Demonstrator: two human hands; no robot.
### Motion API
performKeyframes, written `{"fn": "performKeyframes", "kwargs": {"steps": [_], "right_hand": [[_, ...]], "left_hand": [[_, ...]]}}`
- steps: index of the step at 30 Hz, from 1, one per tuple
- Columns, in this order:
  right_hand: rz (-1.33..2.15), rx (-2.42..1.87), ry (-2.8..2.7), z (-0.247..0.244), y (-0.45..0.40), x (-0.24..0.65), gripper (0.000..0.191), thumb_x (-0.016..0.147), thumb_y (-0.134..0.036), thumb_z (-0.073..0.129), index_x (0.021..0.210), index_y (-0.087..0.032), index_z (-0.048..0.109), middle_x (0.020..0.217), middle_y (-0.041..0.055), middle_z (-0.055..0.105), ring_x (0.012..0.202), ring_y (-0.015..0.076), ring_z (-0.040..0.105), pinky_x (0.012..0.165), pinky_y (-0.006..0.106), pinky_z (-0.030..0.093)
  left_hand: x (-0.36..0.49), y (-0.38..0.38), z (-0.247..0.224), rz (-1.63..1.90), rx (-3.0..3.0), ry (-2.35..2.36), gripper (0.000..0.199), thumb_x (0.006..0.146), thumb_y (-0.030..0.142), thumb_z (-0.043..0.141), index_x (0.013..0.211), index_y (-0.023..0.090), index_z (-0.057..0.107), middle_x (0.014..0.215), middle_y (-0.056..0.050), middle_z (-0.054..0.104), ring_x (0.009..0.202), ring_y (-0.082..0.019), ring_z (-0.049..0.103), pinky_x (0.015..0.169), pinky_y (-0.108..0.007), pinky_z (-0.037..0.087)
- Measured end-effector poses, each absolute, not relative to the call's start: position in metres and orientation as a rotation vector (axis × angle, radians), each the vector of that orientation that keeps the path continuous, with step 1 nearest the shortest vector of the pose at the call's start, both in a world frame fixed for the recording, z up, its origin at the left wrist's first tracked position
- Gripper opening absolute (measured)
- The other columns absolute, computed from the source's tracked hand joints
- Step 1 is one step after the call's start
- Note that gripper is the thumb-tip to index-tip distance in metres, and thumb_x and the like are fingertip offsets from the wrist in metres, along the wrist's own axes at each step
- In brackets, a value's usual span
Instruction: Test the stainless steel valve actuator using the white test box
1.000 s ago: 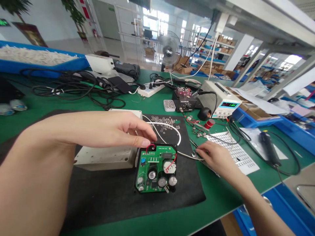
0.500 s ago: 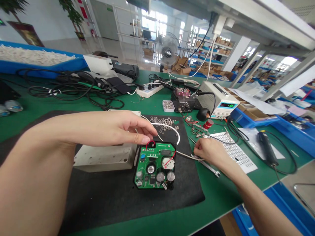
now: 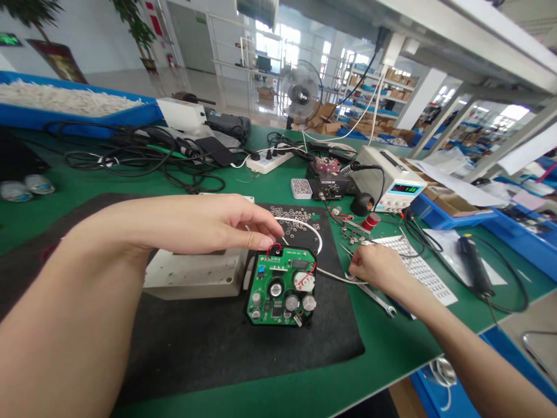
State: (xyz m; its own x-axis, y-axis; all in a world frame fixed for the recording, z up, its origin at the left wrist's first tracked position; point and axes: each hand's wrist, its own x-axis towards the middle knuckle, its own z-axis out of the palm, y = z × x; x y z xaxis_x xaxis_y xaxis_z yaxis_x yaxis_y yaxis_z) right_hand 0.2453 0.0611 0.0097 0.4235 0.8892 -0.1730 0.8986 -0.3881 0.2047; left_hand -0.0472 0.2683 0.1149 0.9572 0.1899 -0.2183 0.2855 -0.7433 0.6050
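A green circuit board in a black housing stands tilted toward me on the dark mat, carrying round capacitors and red wires. My left hand is closed at its upper left edge, thumb beside the red wires and fingers curled behind. To the right, my right hand is closed low over the tools; whatever its fingertips grip is hidden. A metal wrench sticks out under that hand, with thin metal tips showing behind it. A white cable loops behind the board toward the right hand.
Left of the board lies a beige metal box. Several small nuts are scattered beyond it. Further back stand a power supply, a soldering station and a power strip. A white sheet of parts lies at right.
The whole view has shifted slightly, so things appear a little further right. Both hands stay in nearly the same places relative to the board and tools.
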Motion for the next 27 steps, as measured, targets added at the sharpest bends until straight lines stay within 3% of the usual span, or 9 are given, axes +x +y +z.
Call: {"fn": "performKeyframes", "kwargs": {"steps": [9,14,17,24,27], "right_hand": [[-0.183,2.37,1.614,0.024,0.057,0.25,0.02,0.082,-0.026,0.066,0.09,-0.024,0.084,0.088,0.0096,0.079,0.084,0.0295,0.075,0.067,0.03,0.043],[-0.218,2.437,1.626,0.017,0.058,0.251,0.016,0.078,-0.029,0.068,0.08,-0.021,0.082,0.077,0.0107,0.075,0.075,0.0294,0.072,0.061,0.031,0.035],[-0.218,2.518,1.681,0.013,0.053,0.256,0.015,0.079,-0.03,0.067,0.079,-0.021,0.079,0.074,0.0084,0.073,0.072,0.0281,0.069,0.061,0.031,0.033],[-0.298,2.84,1.951,0.022,0.044,0.266,0.021,0.09,-0.039,0.058,0.092,-0.02,0.066,0.087,0.0049,0.073,0.078,0.0195,0.069,0.072,0.028,0.05],[-0.676,3.048,2.179,0.036,0.042,0.252,0.03,0.096,-0.049,0.064,0.099,-0.019,0.064,0.085,0.0043,0.07,0.076,0.0168,0.067,0.068,0.024,0.054]], "left_hand": [[-0.046,0.272,0.116,-0.216,2.444,0.309,0.041,0.104,0.057,0.059,0.136,0.035,0.072,0.14,0.0,0.071,0.12,-0.022,0.069,0.095,-0.021,0.053],[-0.047,0.266,0.117,-0.196,2.431,0.306,0.038,0.109,0.042,0.054,0.14,0.025,0.069,0.14,-0.004,0.07,0.119,-0.021,0.067,0.098,-0.023,0.05],[-0.048,0.269,0.114,-0.197,2.431,0.282,0.037,0.108,0.046,0.056,0.139,0.03,0.069,0.138,-0.001,0.071,0.118,-0.021,0.068,0.096,-0.023,0.05],[-0.05,0.275,0.114,-0.171,2.442,0.254,0.037,0.105,0.051,0.059,0.135,0.032,0.071,0.135,0.0,0.072,0.118,-0.02,0.069,0.093,-0.021,0.051],[-0.051,0.271,0.116,-0.175,2.415,0.25,0.035,0.106,0.047,0.059,0.134,0.03,0.071,0.134,-0.001,0.073,0.117,-0.02,0.069,0.092,-0.022,0.051]]}}
